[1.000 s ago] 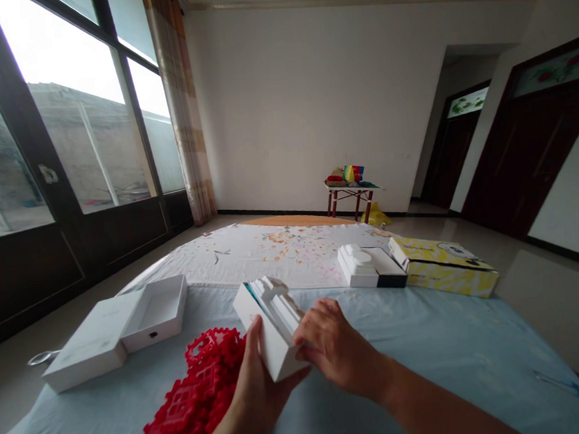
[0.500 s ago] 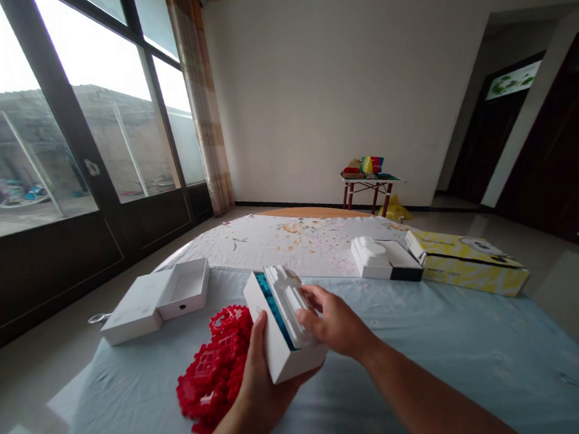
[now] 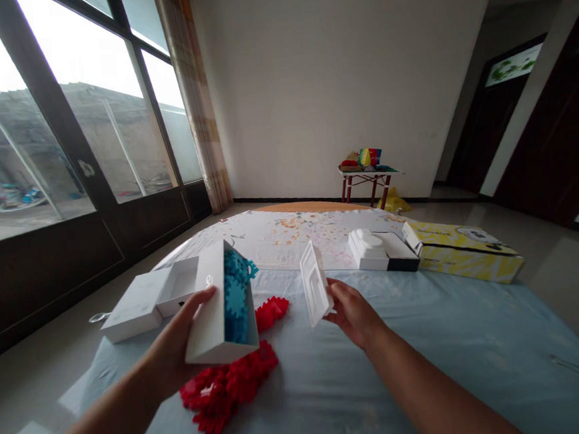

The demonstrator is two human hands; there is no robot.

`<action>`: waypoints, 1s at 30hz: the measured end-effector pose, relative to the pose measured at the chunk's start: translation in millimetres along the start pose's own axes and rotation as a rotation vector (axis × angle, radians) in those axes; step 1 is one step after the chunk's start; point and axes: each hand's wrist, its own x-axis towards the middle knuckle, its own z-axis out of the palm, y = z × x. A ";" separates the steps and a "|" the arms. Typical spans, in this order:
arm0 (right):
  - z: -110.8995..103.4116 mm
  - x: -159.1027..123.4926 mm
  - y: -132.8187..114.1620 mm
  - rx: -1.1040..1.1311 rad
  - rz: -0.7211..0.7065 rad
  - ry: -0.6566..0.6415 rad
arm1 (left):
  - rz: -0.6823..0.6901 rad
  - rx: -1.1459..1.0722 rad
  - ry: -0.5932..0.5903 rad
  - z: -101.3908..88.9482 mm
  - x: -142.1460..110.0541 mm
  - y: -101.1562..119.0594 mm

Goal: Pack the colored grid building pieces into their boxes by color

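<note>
My left hand [image 3: 181, 339] grips a white box [image 3: 206, 310] from its left side, tilted so its open side faces right. Inside the box sit several blue gear-edged plastic pieces [image 3: 236, 298], one poking out at the top right. My right hand [image 3: 353, 311] pinches a thin white plastic tray [image 3: 315, 285] by its right edge, held above the table and apart from the box. Under and behind the box lies a heap of red gear-edged plastic pieces [image 3: 228, 392], partly hidden by it.
Left on the table stand a closed white box [image 3: 136, 302] and an open white box part [image 3: 178, 279]. To the right are a white moulded insert [image 3: 367, 248], a dark-lined open box [image 3: 400, 252] and a yellow patterned box [image 3: 468, 256]. A blue cloth [image 3: 430, 353] covers the near table.
The white tray has come out of the box and moved right in my right hand. My left hand has carried the box left and turned it, exposing the blue pieces.
</note>
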 end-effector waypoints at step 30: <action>-35.6 18.5 46.2 -0.294 -0.040 0.148 | 0.560 1.351 0.221 0.4 27.0 31.1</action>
